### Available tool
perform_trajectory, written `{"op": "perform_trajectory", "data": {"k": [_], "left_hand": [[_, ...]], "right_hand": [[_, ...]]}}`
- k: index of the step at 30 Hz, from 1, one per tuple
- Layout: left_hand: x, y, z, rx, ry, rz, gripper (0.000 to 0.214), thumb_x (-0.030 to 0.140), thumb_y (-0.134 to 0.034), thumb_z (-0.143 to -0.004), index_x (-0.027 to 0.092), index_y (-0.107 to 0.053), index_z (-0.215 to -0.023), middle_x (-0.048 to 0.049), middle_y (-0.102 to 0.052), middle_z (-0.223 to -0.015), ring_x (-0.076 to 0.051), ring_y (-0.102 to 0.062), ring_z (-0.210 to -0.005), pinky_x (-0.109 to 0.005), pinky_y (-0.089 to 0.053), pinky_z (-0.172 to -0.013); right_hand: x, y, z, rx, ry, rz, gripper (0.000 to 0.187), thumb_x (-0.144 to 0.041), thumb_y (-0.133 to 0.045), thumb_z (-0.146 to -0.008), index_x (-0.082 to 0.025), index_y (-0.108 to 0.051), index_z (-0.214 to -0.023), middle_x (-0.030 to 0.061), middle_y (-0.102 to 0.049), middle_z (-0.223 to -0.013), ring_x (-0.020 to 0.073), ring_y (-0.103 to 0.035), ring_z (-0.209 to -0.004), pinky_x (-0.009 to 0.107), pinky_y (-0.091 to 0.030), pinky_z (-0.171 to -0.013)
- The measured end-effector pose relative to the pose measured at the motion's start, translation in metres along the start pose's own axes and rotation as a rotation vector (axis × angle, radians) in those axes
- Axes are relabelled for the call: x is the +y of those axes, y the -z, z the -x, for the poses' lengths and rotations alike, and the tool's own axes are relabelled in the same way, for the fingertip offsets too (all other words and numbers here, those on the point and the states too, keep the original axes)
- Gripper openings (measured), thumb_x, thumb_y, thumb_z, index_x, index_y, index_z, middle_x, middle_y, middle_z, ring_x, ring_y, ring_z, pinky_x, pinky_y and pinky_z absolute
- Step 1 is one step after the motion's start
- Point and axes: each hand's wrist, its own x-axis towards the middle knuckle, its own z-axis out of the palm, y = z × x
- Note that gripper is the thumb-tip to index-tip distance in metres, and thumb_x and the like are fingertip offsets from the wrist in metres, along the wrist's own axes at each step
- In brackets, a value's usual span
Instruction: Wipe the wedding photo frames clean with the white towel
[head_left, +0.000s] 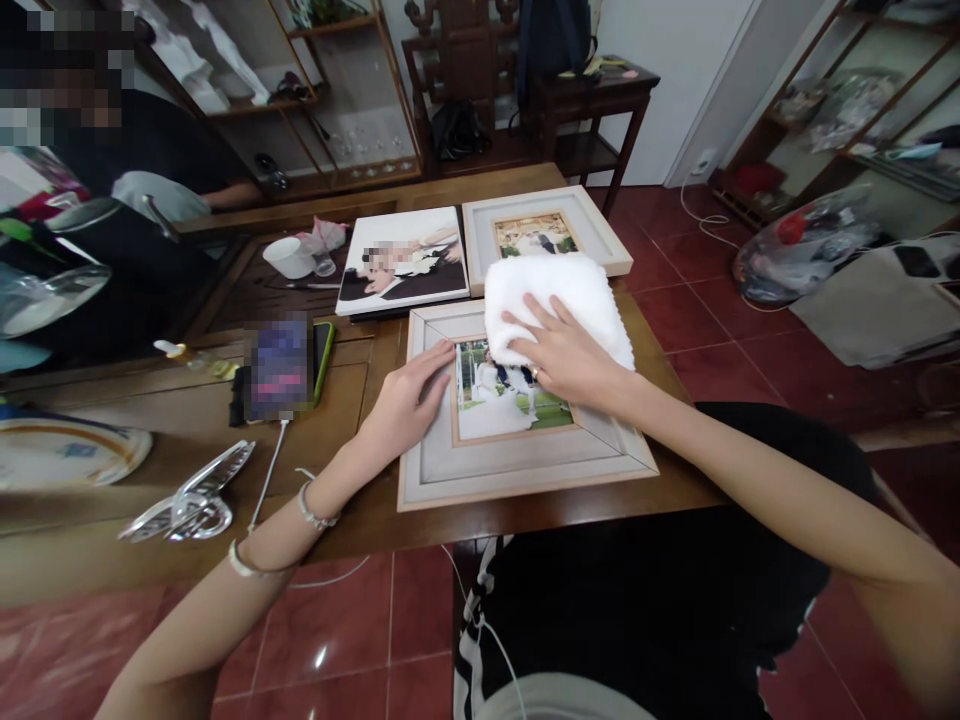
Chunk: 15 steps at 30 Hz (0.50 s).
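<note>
A pale wooden picture frame (510, 465) with a photo (495, 405) of people on grass lies flat at the table's near edge. My right hand (566, 350) rests on a folded white fluffy cloth (562, 290), its fingers spread out flat over it. The cloth covers the frame's upper right part and reaches the lower edge of a second framed photo (540, 225) behind. My left hand (409, 400) lies on the frame's left side, fingers stretched toward the photo's upper left corner and thumb apart. It holds nothing.
Left of the frame are a phone (279, 365) on a white cable, a silver hair claw clip (191, 500) and a dropper bottle (199, 360). Behind are a photo panel (405, 260) and a white cup (289, 257). A person (142, 150) sits across the table, far left.
</note>
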Motion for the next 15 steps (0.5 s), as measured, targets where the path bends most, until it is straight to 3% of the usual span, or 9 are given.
{"op": "perform_trajectory", "data": {"k": [8, 10, 15], "left_hand": [[-0.002, -0.002, 0.0, 0.0, -0.03, -0.019, 0.036, 0.027, -0.045, -0.096, 0.011, -0.062, -0.123, -0.0159, -0.059, -0.135, -0.025, -0.052, -0.131, -0.045, -0.041, -0.112], [-0.002, -0.002, 0.0, 0.002, -0.033, -0.019, 0.036, 0.027, -0.045, -0.096, 0.01, -0.063, -0.123, -0.0162, -0.06, -0.135, -0.025, -0.052, -0.131, -0.045, -0.041, -0.112], [-0.002, -0.001, 0.0, -0.006, -0.038, -0.021, 0.037, 0.028, -0.045, -0.096, 0.01, -0.063, -0.123, -0.0162, -0.059, -0.136, -0.026, -0.052, -0.131, -0.044, -0.04, -0.113]], "right_hand": [[-0.05, 0.048, 0.076, -0.225, 0.142, -0.201, 0.043, -0.005, -0.053, -0.078, -0.019, -0.064, -0.117, 0.0109, -0.047, -0.148, 0.035, -0.035, -0.141, 0.058, -0.032, -0.113], [-0.063, 0.057, 0.091, -0.231, 0.176, -0.236, 0.041, -0.008, -0.053, -0.079, -0.021, -0.063, -0.117, 0.0105, -0.045, -0.15, 0.0352, -0.035, -0.14, 0.058, -0.033, -0.113], [-0.077, 0.053, 0.091, -0.212, 0.221, -0.323, 0.043, -0.01, -0.052, -0.079, -0.023, -0.062, -0.119, 0.0067, -0.041, -0.153, 0.0329, -0.029, -0.144, 0.056, -0.03, -0.116]]}}
